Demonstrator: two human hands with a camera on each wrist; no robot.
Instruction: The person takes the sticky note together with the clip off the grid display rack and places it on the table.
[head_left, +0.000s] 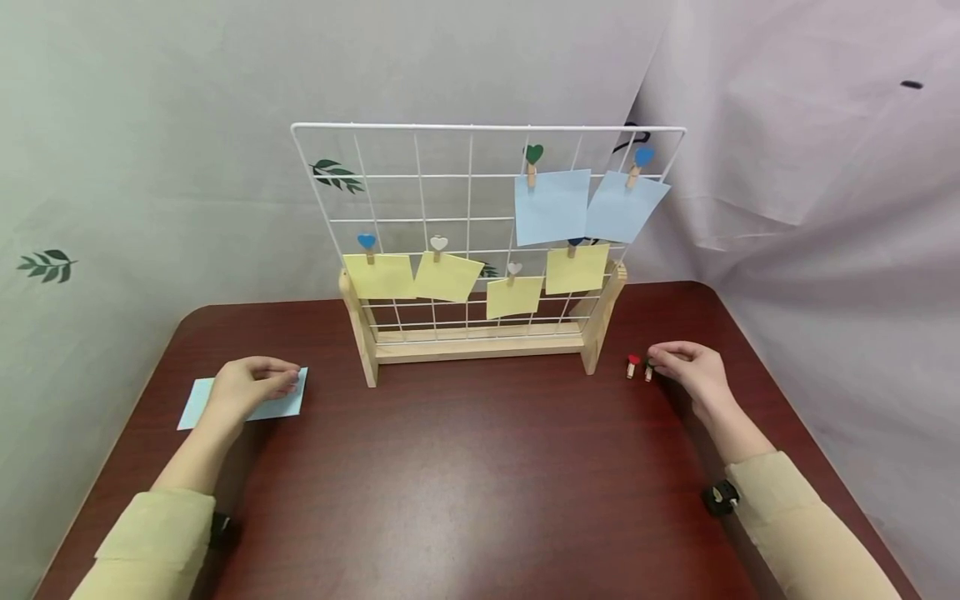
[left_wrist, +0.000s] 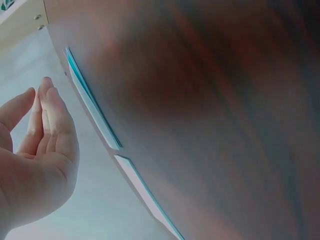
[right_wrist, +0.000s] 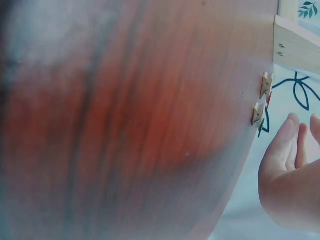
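My left hand (head_left: 247, 387) hovers over light blue paper (head_left: 288, 405) on the left of the table, fingers relaxed and thumb near the fingertips. In the left wrist view, nothing lies between them, and two pieces of blue paper (left_wrist: 92, 105) show on the tabletop. On the right, my right hand (head_left: 696, 372) is beside two small wooden clothespins, its fingertips right by the one with the green heart (head_left: 648, 374). The clothespin with the red heart (head_left: 631, 367) lies just left of it. Thumb and fingers of the right hand stand apart in the right wrist view.
A white wire grid (head_left: 468, 175) in a wooden stand (head_left: 480, 348) rises at the back of the table. Heart clothespins hold several yellow notes (head_left: 381, 277) low on it and two light blue notes (head_left: 552, 208) at upper right. A pale curtain (head_left: 150, 167) hangs behind.
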